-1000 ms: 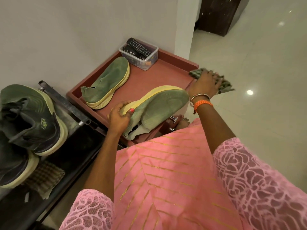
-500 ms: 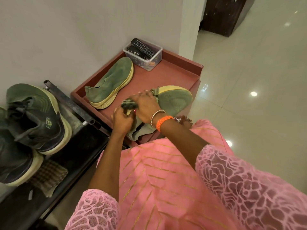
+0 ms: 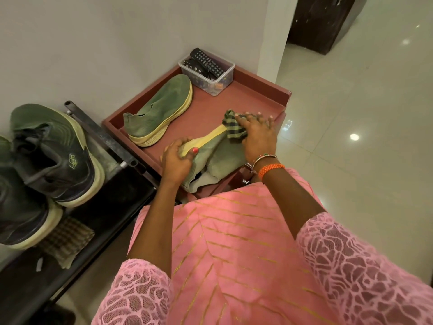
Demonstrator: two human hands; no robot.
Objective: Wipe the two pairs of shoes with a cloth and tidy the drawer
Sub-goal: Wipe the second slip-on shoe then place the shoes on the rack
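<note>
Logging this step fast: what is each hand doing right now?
Left hand: grips the heel end of the green slip-on shoe, tipped on its side.
Right hand: presses the checked cloth onto the shoe's toe end, fingers curled over it.

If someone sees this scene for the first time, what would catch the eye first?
Probably the right hand pressing a checked green cloth on the toe of a green yellow-soled slip-on shoe, gripped at its heel by the left hand. Its twin lies behind in the reddish-brown tray.

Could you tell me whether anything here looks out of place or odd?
A clear plastic box of remote controls sits in the red tray beside the green shoe, an unlikely neighbour for footwear.
</note>
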